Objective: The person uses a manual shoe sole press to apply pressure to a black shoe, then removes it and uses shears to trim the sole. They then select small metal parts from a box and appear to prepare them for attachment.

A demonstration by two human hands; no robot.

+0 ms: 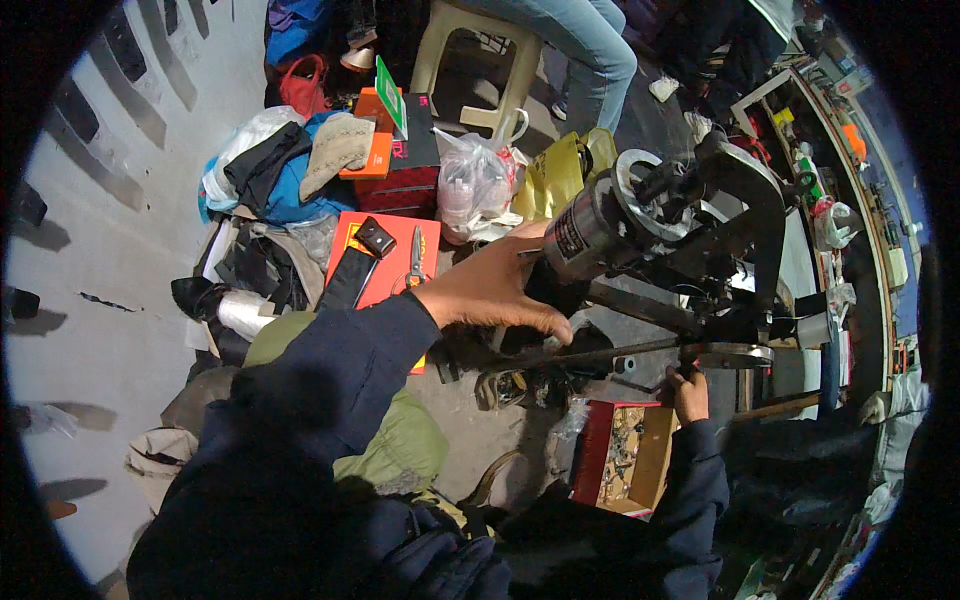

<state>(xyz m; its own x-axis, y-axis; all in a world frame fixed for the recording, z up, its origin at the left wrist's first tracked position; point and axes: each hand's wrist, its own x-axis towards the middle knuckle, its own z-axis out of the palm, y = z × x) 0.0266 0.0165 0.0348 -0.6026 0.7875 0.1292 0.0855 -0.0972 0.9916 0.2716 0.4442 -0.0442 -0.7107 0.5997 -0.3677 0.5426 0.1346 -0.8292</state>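
While left hand (pixel 490 292) rests open-fingered on one machine (pixel 680 250), right hand (pixel 690 392) grips its underside.

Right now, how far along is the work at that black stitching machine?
Done: nothing finished shows. In hand: the left hand rests open on the black machine beside its grey motor; the right hand reaches up to the round plate at the arm's end. Whether anything sits on the plate cannot be told. Left: the open box of small metal parts and scissors lie untouched.
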